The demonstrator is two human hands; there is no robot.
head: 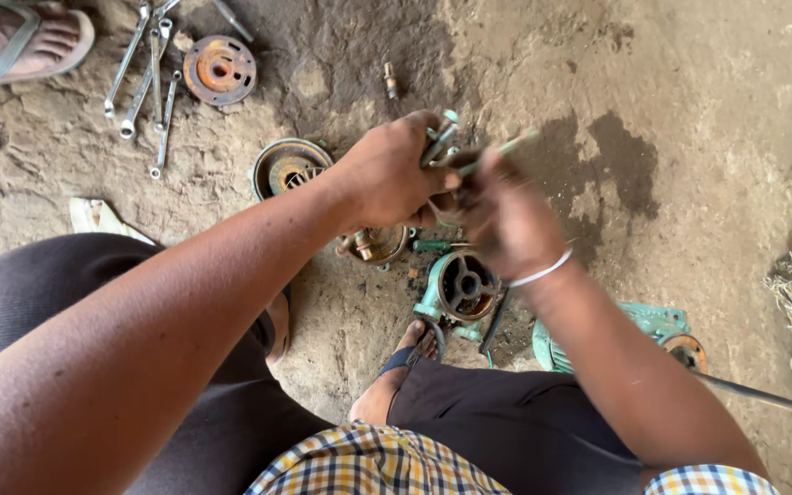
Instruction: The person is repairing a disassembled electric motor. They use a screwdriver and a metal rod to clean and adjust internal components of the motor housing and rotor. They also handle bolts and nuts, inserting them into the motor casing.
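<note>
Packed dirt floor, stained dark with oil in patches, lay under everything; above it, at the middle of the view, both hands met on a small green metal part, held up off the ground; the left hand was closed around it from the left, while the right hand, fingers curled shut, gripped its right end where a thin green rod stuck out, though blur hid exactly how the fingers lay; directly beneath the hands sat a brass-coloured fitting and a green pump housing with its round opening facing up, just beside the person's sandalled foot; if the oily part slipped, it would likely drop onto that housing or the toes, and a sudden release under twisting could drive knuckles together; a rusty ribbed disc lay just left of the hands, a green motor body to the right near a long dark rod; farther left, spanners and a rusted flange lay loose, near another person's foot; small pieces such as the short bolt could easily sink into the dirt and be lost.
</note>
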